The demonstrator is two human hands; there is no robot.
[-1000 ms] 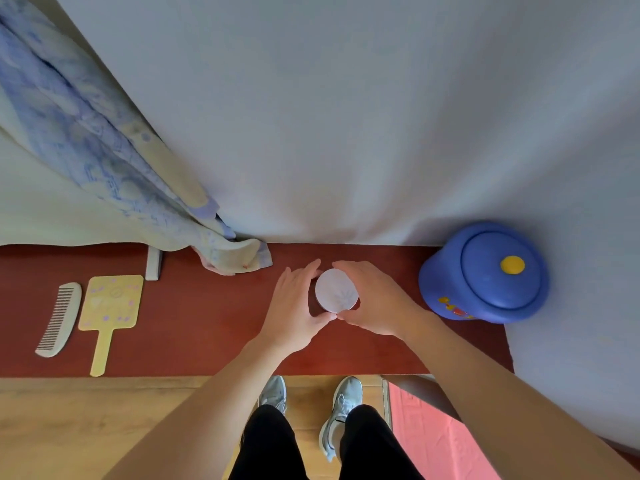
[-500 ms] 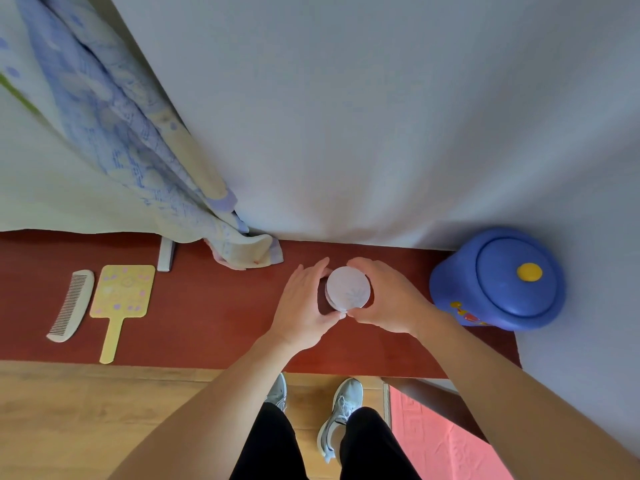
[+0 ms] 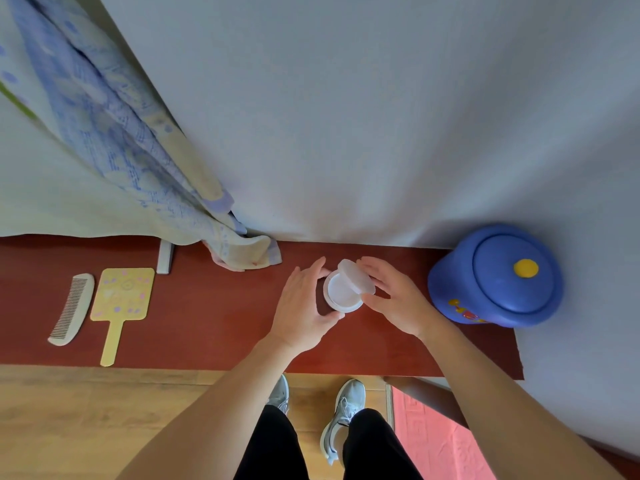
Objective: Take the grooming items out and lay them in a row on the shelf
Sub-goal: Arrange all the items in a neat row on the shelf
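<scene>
Since half a second ago the lid (image 3: 356, 279) has come up off the small white jar (image 3: 343, 296), tilted in the right hand (image 3: 393, 299) fingers. The left hand (image 3: 304, 303) fingers grip the jar on the red shelf (image 3: 207, 323). Comb (image 3: 71, 309) and mirror (image 3: 119, 308) lie side by side far left; blue pot (image 3: 498, 275) stands right.

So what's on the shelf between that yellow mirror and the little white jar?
Only bare red shelf between the mirror and jar, in the head view.
</scene>
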